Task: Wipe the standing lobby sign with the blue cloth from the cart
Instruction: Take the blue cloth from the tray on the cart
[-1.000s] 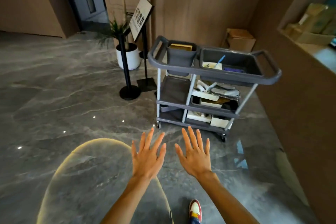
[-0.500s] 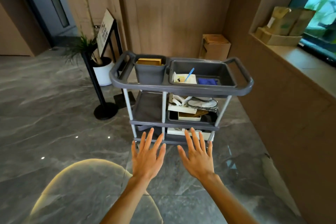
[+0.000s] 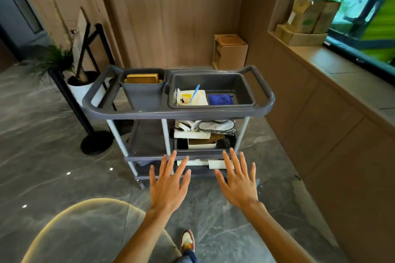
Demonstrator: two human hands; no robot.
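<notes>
One view only, from my head, wide-angle, tilted forward and down. My left hand point(image 3: 168, 186) and right hand point(image 3: 238, 183) sit low centre, fingers spread, forearms entering from the bottom edge. The cart point(image 3: 177, 111) fills mid-frame, close, seen from above so its top tray lies open to me. The sign point(image 3: 80, 34) stands upper left, edge-on, beside the potted plant point(image 3: 51, 60). The ledge point(image 3: 333, 64) and window run along the right. Walls bend at the margins.
</notes>
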